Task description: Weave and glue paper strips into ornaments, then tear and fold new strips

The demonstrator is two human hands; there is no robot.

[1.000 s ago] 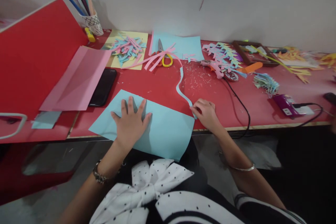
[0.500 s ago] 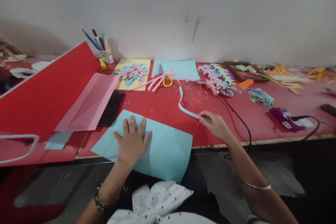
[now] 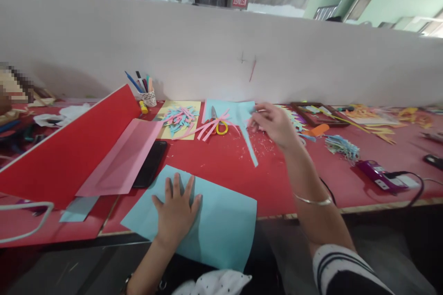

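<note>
My left hand [image 3: 176, 209] lies flat with fingers spread on a light blue paper sheet [image 3: 221, 221], which overhangs the table's front edge. Farther back, my right hand [image 3: 273, 124] is raised over the table with its fingers curled in a pinch. A narrow light blue paper strip [image 3: 249, 147] hangs from beside its fingertips, its free end pointing toward me; the strip's upper part is blurred. Behind it lie a blue sheet [image 3: 228, 108], scissors with a yellow handle [image 3: 222, 127] and several pink paper strips [image 3: 206, 132].
A black phone [image 3: 151, 163] and pink paper [image 3: 121, 161] lie left, by a leaning red board [image 3: 79, 143]. Paper scraps [image 3: 180, 120] cover a yellow sheet near a pen cup [image 3: 148, 97]. A purple power device [image 3: 380, 176] with a cable sits right.
My right hand has moved up and away from me, taking the blue strip toward the pink strips. My left hand stays on the sheet. The head view has tilted upward.
</note>
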